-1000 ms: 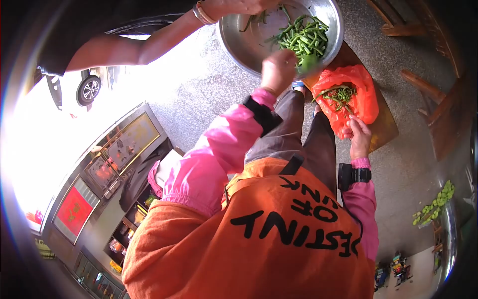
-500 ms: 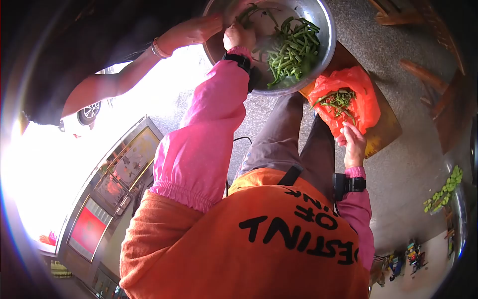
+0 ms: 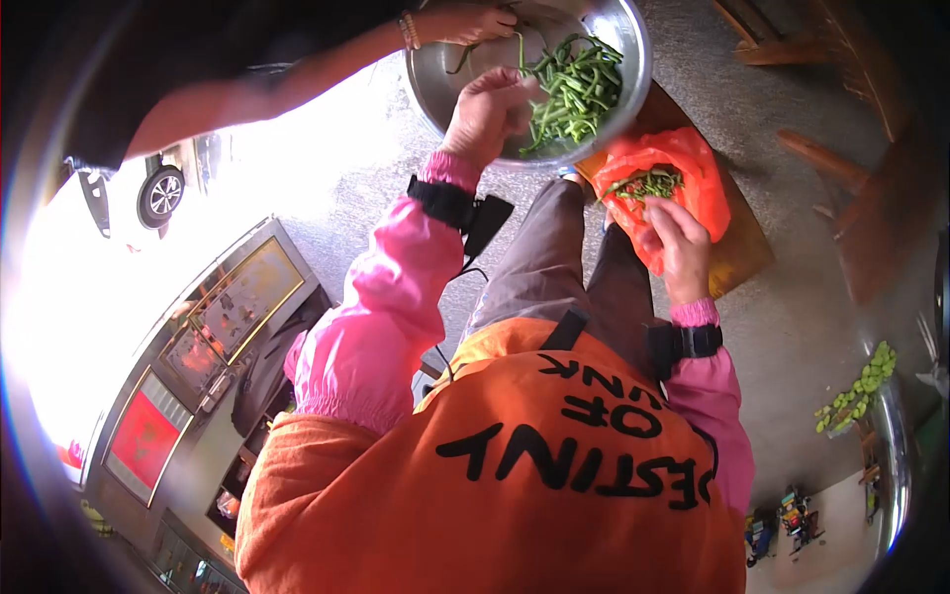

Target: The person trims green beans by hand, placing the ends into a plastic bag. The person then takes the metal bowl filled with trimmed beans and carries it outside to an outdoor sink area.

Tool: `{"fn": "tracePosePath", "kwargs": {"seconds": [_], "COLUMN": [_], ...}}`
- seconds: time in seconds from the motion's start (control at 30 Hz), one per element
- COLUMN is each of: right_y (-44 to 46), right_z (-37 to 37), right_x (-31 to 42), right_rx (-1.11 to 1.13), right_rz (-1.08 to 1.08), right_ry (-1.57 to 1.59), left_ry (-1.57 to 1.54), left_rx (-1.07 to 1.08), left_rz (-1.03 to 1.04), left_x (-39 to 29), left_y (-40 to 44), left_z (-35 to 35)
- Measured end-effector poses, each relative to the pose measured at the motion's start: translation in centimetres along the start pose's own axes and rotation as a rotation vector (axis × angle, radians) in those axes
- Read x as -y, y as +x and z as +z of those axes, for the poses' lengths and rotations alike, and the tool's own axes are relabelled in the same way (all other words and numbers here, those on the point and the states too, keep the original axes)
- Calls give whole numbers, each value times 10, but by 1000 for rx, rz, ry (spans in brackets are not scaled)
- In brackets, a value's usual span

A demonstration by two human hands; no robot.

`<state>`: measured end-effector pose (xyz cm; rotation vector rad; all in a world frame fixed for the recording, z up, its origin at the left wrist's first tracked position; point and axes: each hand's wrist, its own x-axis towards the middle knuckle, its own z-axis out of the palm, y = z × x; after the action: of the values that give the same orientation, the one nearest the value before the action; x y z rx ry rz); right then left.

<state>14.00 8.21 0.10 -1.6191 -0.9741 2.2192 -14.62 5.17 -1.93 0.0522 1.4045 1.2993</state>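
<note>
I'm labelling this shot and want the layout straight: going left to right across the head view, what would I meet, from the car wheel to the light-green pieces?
Car wheel → the other person's bracelet → left hand → red bag → light-green pieces.

This looks like the front room of a home or small shop, with a speckled floor [image 3: 732,109], framed panels [image 3: 247,297] along one side, wooden furniture [image 3: 871,198], and a car wheel [image 3: 161,196] visible through the bright opening.
</note>
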Motion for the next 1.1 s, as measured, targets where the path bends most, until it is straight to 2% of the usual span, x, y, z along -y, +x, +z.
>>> {"fn": "tracePosePath", "kwargs": {"seconds": [0.03,0.07,0.2,0.4,0.5,0.67,0.87,1.0,1.1], "right_y": [-2,-2,-12,-20,-27,-36,-49,-52,-55], "right_z": [4,8,22,12,4,-8,-10,-17,-14], "right_x": [10,17,47,39,39,37,37,28,25], "right_rx": [46,79,219,402,372,376,432,380,274], "right_rz": [-34,-102,-87,-28,-16,58,74,87,-102], "right_ry": [-74,-104,-73,-1,11,-6,164,197,-81], "left_ry": [-44,17,140,-69,-172,-157,-191,-153,-141], "left_rx": [73,49,42,18,40,59,35,48,71], "left_rz": [-21,12,87,-28,-101,-72,-59,-52,-154], "left_x": [1,8,24,51,67,77,81,86,85], "left_y": [-16,-29,-79,-115,-124,-132,-139,-141,-139], "left_z": [10,21,69,99,102,110,122,126,127]}}
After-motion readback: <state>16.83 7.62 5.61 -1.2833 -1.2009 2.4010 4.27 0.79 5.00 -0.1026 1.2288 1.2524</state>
